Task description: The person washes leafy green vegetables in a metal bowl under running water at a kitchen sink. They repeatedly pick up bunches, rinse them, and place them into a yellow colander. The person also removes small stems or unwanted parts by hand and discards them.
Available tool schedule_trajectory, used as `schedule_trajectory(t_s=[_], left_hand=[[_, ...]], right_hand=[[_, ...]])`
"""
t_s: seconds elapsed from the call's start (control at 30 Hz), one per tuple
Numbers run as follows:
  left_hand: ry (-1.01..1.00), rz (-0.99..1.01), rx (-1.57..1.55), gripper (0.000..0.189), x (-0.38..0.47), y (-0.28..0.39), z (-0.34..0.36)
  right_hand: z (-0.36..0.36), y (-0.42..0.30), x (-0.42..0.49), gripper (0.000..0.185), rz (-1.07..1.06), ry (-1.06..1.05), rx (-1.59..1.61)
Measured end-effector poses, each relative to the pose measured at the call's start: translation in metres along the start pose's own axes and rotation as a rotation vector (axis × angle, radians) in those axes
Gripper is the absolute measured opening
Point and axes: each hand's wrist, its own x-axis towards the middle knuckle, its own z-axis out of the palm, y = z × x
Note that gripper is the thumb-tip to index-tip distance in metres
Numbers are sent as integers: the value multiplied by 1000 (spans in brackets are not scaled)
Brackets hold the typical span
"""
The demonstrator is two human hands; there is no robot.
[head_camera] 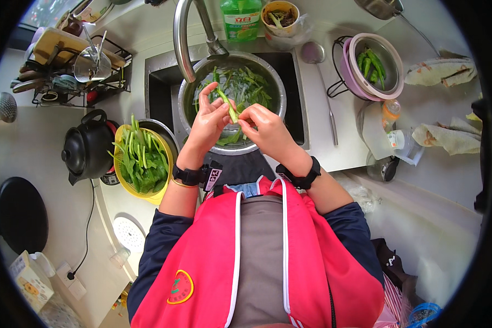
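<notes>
A green leafy-vegetable stem (228, 103) lies across the fingers of my left hand (208, 119), its pale cut end toward me. My right hand (264, 127) pinches at that pale end with thumb and forefinger. Both hands are above a round metal basin (282, 96) of water, where loose green leaves (252, 84) float. The basin sits in the sink (160, 92), under a curved metal faucet (181, 45). To the left, a yellow colander (125, 186) holds more leafy greens (145, 160), stems pointing up and away from me.
A black kettle (84, 151) stands left of the colander, below a dish rack (123, 61) with knives and a cutting board. Green dish soap (241, 20) is behind the basin. On the right are a metal ladle (322, 78), a bowl (395, 61) of green peppers (371, 67) and cloths (438, 71).
</notes>
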Motion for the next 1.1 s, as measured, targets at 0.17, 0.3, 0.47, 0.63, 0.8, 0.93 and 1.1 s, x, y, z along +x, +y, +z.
schedule_trajectory(t_s=[0.17,0.3,0.47,0.63,0.8,0.93,1.1], left_hand=[[-21,1,59,58,-3,3,4],[-66,-48,62,57,-4,10,4],[-81,-51,92,58,-3,11,4],[-64,-12,178,58,-3,7,5],[-86,-5,225,55,0,6,3],[-97,2,337,55,-1,4,5],[-117,-63,344,58,1,7,4]], right_hand=[[2,1,-1,10,21,-15,9],[1,6,1,10,399,-114,547],[1,6,3,13,365,-114,569],[-3,2,5,11,257,-132,314],[-6,0,6,16,269,-108,309],[-4,1,5,15,257,-119,225],[-1,9,9,12,61,57,8]])
